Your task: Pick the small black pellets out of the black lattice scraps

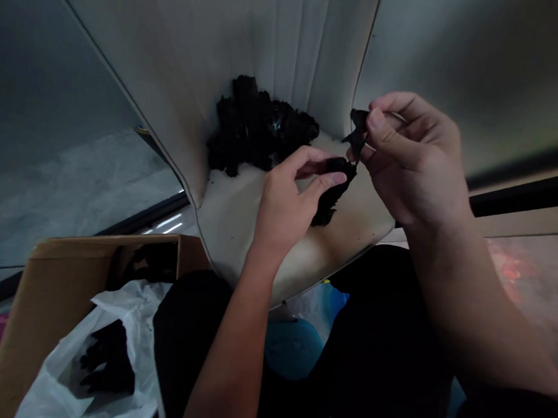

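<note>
Open brown cardboard box [67, 265] with dark contents, crinkled white bag [54, 378] holding ragged black pieces [113, 366], ragged black heap [251, 125] on pale padded seat [229, 215], left hand [289, 197] pinching elongated tattered black piece [329, 202] over seat, slanting up rightward, right hand [412, 154] pinching small black scrap [358, 129] near its top

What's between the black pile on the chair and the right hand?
Head view: a strip of pale chair, then the small black scrap the right hand pinches. The left hand, holding more black material, appears just below.
</note>
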A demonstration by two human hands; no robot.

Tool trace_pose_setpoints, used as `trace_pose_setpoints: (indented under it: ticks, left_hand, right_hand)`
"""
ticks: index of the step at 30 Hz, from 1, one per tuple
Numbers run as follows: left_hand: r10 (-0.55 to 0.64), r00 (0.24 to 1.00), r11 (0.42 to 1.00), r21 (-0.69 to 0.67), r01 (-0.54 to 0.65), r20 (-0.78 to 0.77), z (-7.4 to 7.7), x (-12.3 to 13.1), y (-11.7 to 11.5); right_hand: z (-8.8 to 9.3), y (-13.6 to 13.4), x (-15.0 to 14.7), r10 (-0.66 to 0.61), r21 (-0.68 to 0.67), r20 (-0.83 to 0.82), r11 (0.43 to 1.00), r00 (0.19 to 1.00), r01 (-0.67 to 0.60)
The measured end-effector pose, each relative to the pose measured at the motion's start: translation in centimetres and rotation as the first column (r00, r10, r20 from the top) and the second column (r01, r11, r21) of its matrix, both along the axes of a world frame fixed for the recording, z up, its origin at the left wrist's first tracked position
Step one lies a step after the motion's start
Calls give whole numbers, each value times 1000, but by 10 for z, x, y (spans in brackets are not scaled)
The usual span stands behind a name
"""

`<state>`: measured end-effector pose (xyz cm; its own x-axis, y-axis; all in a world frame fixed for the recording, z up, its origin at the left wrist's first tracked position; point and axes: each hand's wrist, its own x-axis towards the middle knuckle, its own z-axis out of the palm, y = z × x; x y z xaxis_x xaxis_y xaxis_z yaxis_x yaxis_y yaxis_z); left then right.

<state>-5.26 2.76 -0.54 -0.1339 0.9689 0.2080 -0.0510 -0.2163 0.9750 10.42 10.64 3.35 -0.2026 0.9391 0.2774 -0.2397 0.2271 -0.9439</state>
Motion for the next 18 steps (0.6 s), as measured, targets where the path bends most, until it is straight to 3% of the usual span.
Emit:
trace_pose_setpoints:
  ticks: [4,9,18]
  left_hand:
    - [54,995,999,-5,-53,83,0,-2,2]
    - [37,994,999,0,-37,100,-1,0,4]
    - [-42,990,999,-17,45,132,-1,2,1]
  right_hand:
    - [-4,-6,13,-108,70,145,993,984,98]
    - [5,-35,31,-69,44,527,998,847,54]
    - [2,-48,24,-33,14,392,999,919,30]
